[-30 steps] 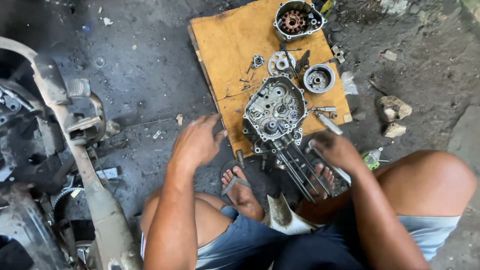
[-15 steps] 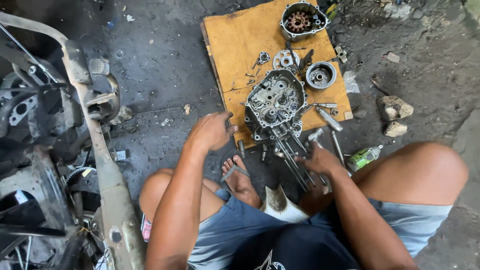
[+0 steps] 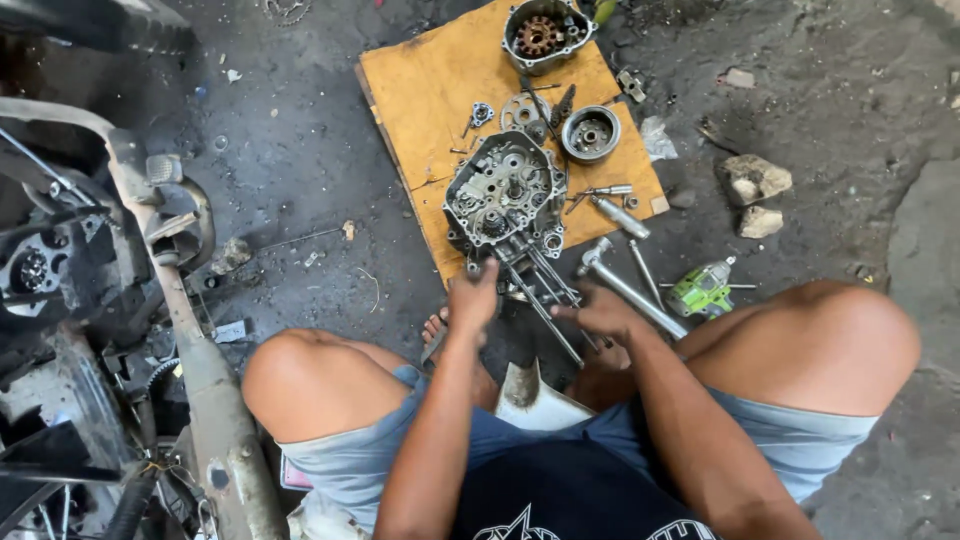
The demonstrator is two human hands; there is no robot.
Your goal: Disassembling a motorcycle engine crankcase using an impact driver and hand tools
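The left hand (image 3: 473,297) is closed around the near ends of the long studs (image 3: 545,285) that stick out from the engine crankcase (image 3: 503,195); its fingers are curled, narrow, right at the lower edge of the case. The right hand (image 3: 600,313) lies just beside it, on the same studs a little lower, fingers bent over the rods — if it grips them firmly or only rests there, I cannot tell.

The crankcase lies flat on the near part of a wooden board (image 3: 430,90), its open side up, and its studs reach past the board's edge toward the person's bare foot (image 3: 436,330). Between the knees there is little free room: the two hands, the foot and the studs fill it.

To the right of the hands, a long metal wrench (image 3: 625,285) lies slanted on the ground, and a green tool (image 3: 703,290) is near the right knee. Farther on the board are a round flywheel part (image 3: 590,133), a flat gear (image 3: 522,112) and an engine cover (image 3: 545,35) at the far edge. On the left — well apart from the hands — stands a motorcycle frame (image 3: 150,250), and the dark ground (image 3: 300,200) between it and the board is mostly open. Two stones (image 3: 755,180) lie at the right.
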